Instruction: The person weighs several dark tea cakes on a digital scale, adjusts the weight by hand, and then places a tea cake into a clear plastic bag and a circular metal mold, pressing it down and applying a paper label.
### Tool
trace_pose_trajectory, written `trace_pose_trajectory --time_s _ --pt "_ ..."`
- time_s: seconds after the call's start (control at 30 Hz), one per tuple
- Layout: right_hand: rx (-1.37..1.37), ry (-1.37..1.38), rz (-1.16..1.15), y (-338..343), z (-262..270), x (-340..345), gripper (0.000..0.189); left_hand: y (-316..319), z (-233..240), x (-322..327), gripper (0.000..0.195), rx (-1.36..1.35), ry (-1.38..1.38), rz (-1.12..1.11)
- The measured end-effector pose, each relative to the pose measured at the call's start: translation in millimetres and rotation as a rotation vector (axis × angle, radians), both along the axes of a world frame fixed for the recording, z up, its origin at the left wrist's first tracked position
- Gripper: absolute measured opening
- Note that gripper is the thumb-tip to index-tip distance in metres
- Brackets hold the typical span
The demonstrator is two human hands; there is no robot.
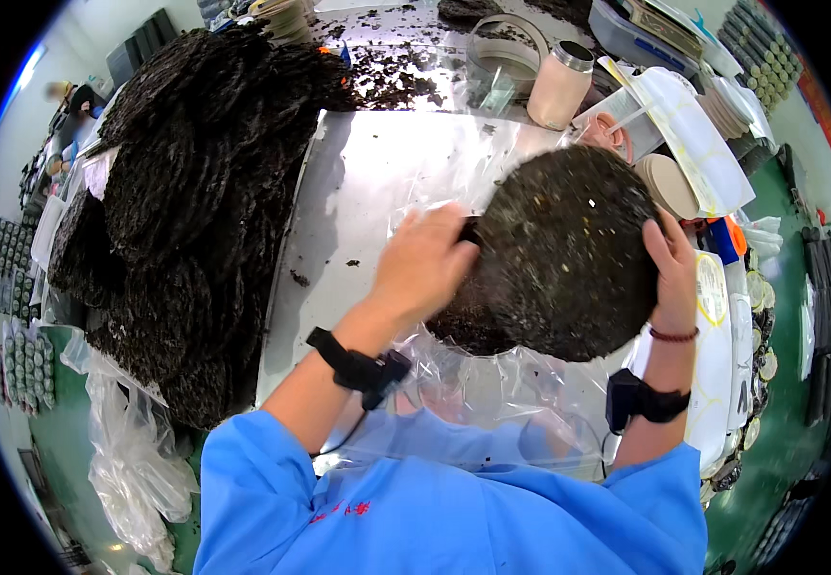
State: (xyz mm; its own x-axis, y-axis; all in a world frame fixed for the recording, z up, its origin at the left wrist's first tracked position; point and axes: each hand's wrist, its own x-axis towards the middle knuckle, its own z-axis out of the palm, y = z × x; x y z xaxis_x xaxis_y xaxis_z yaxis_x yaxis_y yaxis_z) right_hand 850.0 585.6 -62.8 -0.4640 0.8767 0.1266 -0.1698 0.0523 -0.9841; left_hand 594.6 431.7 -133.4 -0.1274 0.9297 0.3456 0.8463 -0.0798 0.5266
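Note:
A round, flat cake of dried seaweed (pixel 570 251), dark with pale flecks, is held up in front of me. My right hand (pixel 671 266) grips its right edge, thumb on the upper face. My left hand (pixel 423 262) is blurred at the cake's left edge, thumb and fingers around a dark bit there; whether it grips anything is unclear. Partly covered by the held cake, another dark seaweed cake (pixel 469 320) lies below on clear plastic film (pixel 451 374). This film rests on the shiny metal tabletop (pixel 365 180).
A large heap of dark seaweed cakes (pixel 193 215) lines the left side. Behind stand a clear round ring (pixel 507 47) and a pale bottle (pixel 561 90). To the right are round paper discs (pixel 666 185), label sheets (pixel 681 136) and a tape dispenser (pixel 728 237). Plastic bags (pixel 128 460) hang at left.

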Motion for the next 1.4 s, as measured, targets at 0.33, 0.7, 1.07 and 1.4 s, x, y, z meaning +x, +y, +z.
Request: trace_pose_trajectory --time_s 0.33,0.7,1.07,1.4 --pt "0.74 -0.742 0.047 -3 -105 -84 0.041 -45 -39 -34 0.045 -0.058 -1.558 0.368" --pt "0.935 -0.748 -0.156 -17 -110 -84 0.027 9 -31 52 0.057 -0.174 0.244 -0.068" --pt "1.242 -1.048 -0.1 -21 -115 -96 0.036 10 -62 55 0.088 -0.36 0.343 -0.033" --pt "1.272 -0.981 0.075 -46 -70 -82 0.048 17 -77 53 0.085 -0.517 0.332 -0.031"
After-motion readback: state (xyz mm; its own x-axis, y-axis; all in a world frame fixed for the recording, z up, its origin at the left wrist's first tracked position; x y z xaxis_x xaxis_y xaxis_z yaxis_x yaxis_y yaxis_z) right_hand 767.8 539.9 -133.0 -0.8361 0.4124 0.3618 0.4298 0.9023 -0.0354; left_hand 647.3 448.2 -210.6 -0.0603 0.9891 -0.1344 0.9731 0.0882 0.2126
